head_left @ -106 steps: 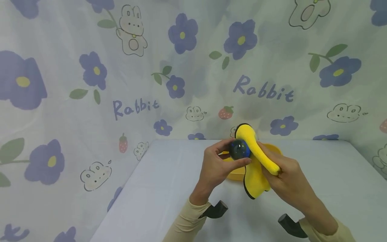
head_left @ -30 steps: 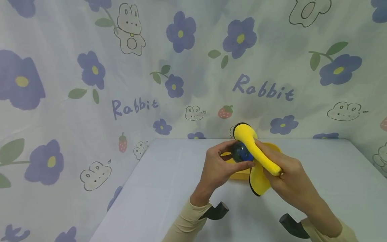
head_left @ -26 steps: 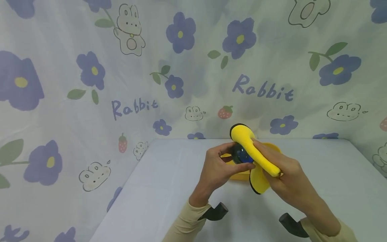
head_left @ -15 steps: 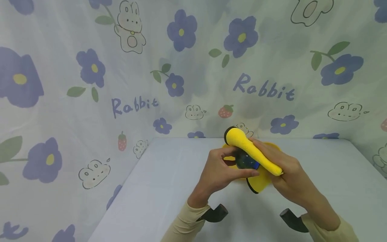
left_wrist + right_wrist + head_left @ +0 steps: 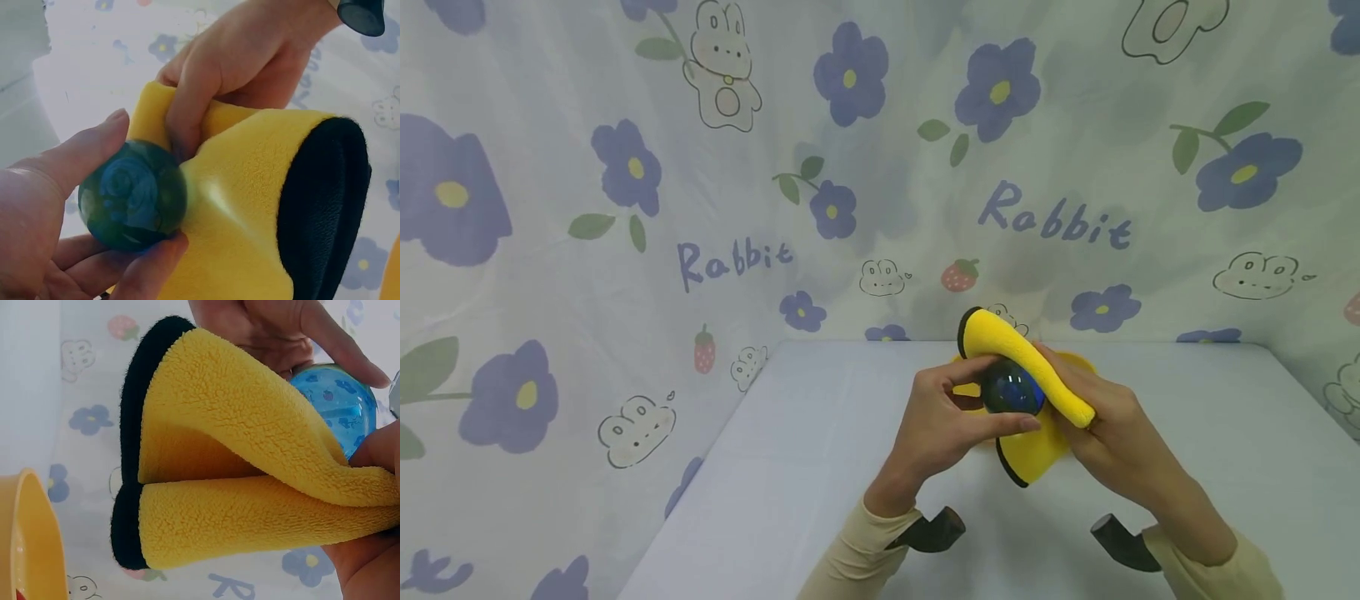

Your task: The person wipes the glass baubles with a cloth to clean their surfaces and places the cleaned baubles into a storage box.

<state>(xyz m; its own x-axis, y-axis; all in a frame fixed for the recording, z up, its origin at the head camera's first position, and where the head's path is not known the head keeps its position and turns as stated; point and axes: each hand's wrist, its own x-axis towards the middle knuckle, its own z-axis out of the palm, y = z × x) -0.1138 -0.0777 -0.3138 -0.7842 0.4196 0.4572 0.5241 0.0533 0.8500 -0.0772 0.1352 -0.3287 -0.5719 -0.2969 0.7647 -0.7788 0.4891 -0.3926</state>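
In the head view my left hand (image 5: 936,421) holds a clear blue glass ball (image 5: 1009,388) between thumb and fingers, above the table. My right hand (image 5: 1112,429) grips a yellow towel (image 5: 1026,354) with black edging, bunched so that its ends flare out to the left. The towel lies against the ball's right side. Up close in the left wrist view, the ball (image 5: 132,195) is dark blue-green and shiny, and the right thumb presses into the towel (image 5: 244,181) beside it. The right wrist view shows the folded towel (image 5: 231,425) partly covering the ball (image 5: 337,409).
Behind the hands on the white table (image 5: 790,467) stands a yellow container (image 5: 1078,363), mostly hidden. Its rim (image 5: 28,481) shows at the left of the right wrist view, with a bit of red inside. A flower-and-rabbit curtain (image 5: 880,167) hangs behind the table.
The ball and left hand have shifted slightly right and down since the first frame. The towel's upper end swung left over the ball, then flattened, showing more of the ball again. Both grips stay.
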